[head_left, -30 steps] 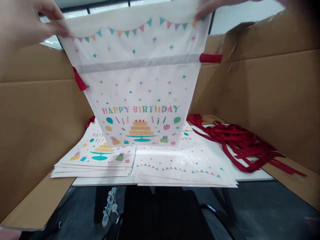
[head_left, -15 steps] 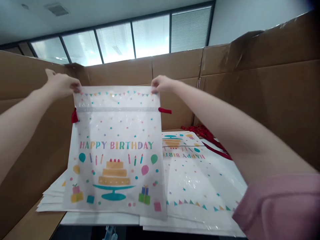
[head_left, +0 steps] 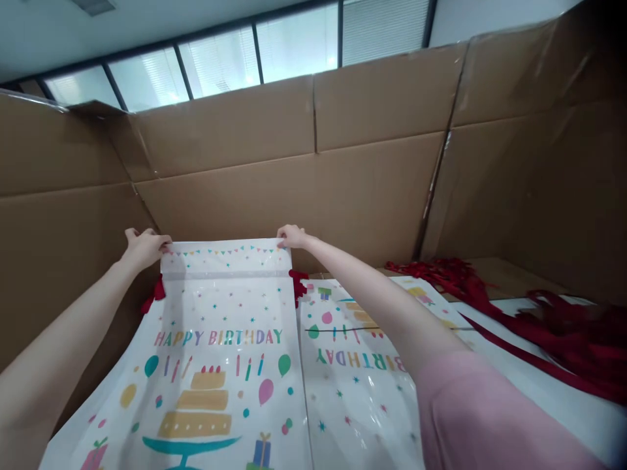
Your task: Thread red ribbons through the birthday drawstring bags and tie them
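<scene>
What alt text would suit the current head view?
A person's left hand and right hand hold a white HAPPY BIRTHDAY bag by its top corners. To its right lie upside-down matching bags and tangled red ribbons, with a cardboard wall behind.

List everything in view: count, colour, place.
Held bag: one, white, printed, lower left
Other bags: count unclear, white, right of it
Ribbon ends: count unclear, red, held bag's sides
Ribbons: one heap, red, right
Tabletop: one, white, lower right
Cardboard: count unclear, brown, behind and beside
Windows: five panes or more, pale, top
Vent: one, grey, top left
Sleeve: one, pink, lower right
Left hand: one, bare, held bag's top left corner
Right hand: one, bare, held bag's top right corner
</scene>
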Available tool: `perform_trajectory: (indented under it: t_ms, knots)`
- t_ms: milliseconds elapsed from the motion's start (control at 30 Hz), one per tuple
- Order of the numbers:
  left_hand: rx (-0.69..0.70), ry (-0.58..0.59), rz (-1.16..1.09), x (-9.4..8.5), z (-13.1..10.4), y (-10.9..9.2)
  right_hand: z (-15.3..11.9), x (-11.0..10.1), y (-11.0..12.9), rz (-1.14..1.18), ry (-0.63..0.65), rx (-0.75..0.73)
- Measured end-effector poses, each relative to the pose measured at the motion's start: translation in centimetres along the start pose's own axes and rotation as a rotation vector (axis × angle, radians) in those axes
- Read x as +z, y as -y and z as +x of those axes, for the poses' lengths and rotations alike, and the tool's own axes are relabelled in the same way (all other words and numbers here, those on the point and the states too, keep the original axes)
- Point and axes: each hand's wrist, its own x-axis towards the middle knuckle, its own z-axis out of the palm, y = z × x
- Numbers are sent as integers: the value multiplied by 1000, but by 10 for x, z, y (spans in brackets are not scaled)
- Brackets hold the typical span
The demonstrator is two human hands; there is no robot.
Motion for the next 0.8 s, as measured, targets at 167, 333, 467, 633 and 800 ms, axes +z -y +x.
perform_trajectory:
  t_ms: [167, 333, 467, 633, 800]
  knots:
    - [-20, -12, 1, 45, 13, -16, 22, 40, -23, 70, 36, 11]
    - [-102, -80, 27, 72, 6, -46, 32, 67, -35, 123, 34, 18]
    - [-226, -107, -97, 86, -12, -82, 34, 81, -38, 165, 12, 54]
    - [-127, 118, -370, 102, -34, -112, 23, 90, -34, 258, -111, 106]
    - [-124, 136, -438, 109, -43, -111, -22, 96, -26, 367, -302, 231]
